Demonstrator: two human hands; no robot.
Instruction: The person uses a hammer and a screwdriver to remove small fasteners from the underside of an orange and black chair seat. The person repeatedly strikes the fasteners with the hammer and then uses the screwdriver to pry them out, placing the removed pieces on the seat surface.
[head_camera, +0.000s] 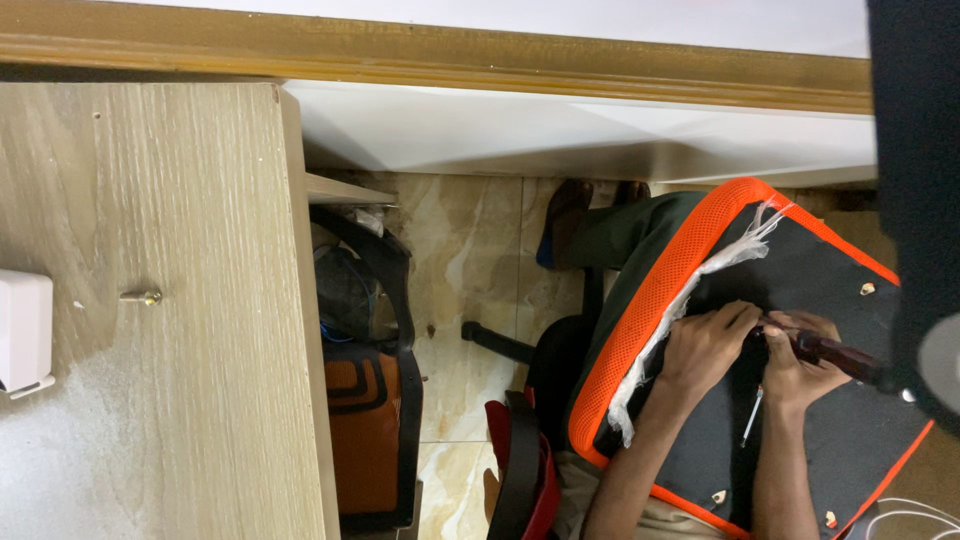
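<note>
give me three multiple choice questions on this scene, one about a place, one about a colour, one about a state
1. Where does the loose screw lie?
A. on the wooden desk top
B. on the tiled floor
C. on the black panel

2. What colour is the mesh edge around the black panel?
A. blue
B. orange
C. yellow

3. What is the right hand doing?
A. resting flat on the desk
B. hanging free
C. gripping a dark-handled tool

Answers:
1 A, it sits on the wood grain of the desk.
2 B, the border is bright orange.
3 C, its fingers wrap the tool's handle, beside the left hand.
</note>
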